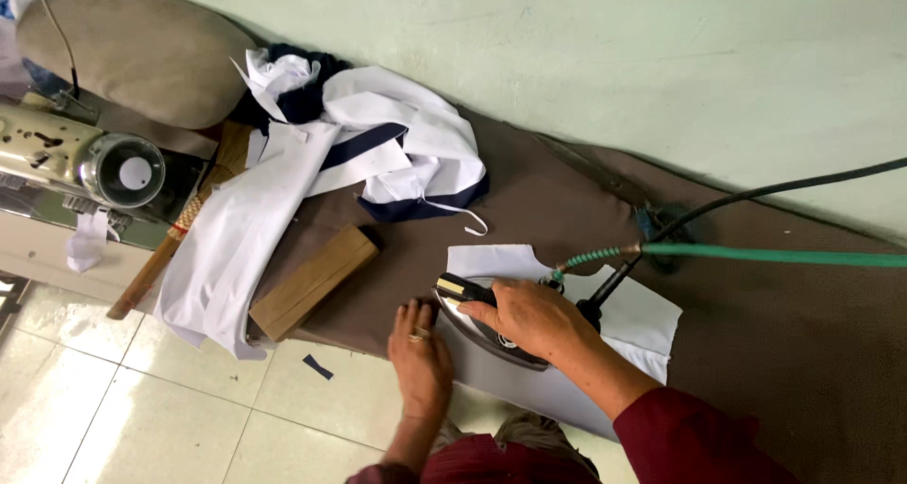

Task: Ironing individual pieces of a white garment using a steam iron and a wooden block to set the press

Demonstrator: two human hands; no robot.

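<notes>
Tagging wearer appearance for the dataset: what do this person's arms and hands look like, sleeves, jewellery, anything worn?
Both hands are bare, no gloves. The left hand wears a ring on one finger; its forearm is bare, with a dark red sleeve only near the elbow. The right hand shows no jewellery; its dark red sleeve is pushed up the forearm.

We look down at our two bare hands, both reaching forward from the bottom of the view. Our left hand [420, 356] lies flat, palm down, fingers stretched forward and close together, a ring on one finger. Its forearm runs straight back toward us, bare to just above the wrist. Our right hand [529, 316] sits just beside it, to the right and slightly farther forward, fingers curled tight in a closed grip, knuckles up. The right forearm angles in from the lower right, its upper part covered by a dark red sleeve.
</notes>
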